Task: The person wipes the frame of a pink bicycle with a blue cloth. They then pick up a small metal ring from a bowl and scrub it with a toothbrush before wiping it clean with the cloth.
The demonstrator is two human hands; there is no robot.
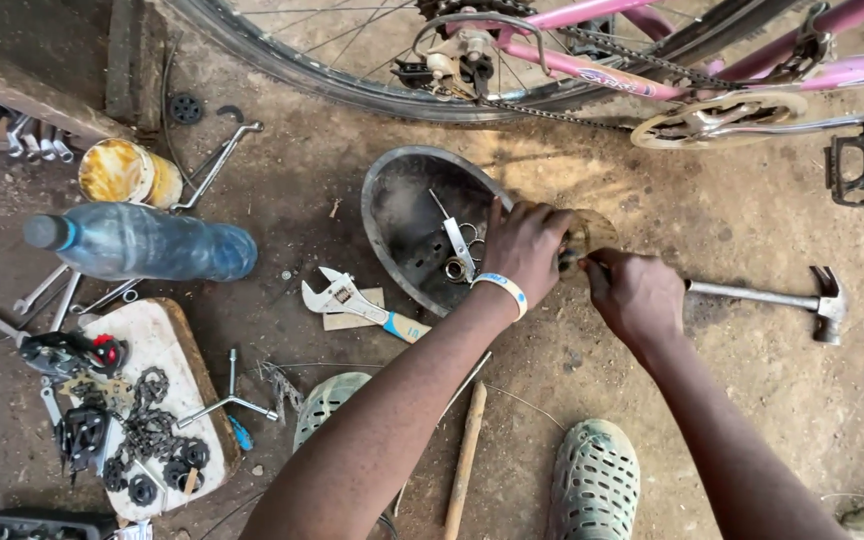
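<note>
round part (pixel 584 238): mostly hidden by hands | bicycle (pixel 652 60): cut off top

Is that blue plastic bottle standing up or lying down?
Lying down: the blue plastic bottle rests on its side on the dirt ground, cap pointing left.

Soft daylight falls evenly on the dirt floor (pixel 752 400) where I work. My arms throw only weak shadows. A warm bright patch lies near the bowl (pixel 402 215). The picture is sharp in the middle; the edges bend slightly and blur.
</note>
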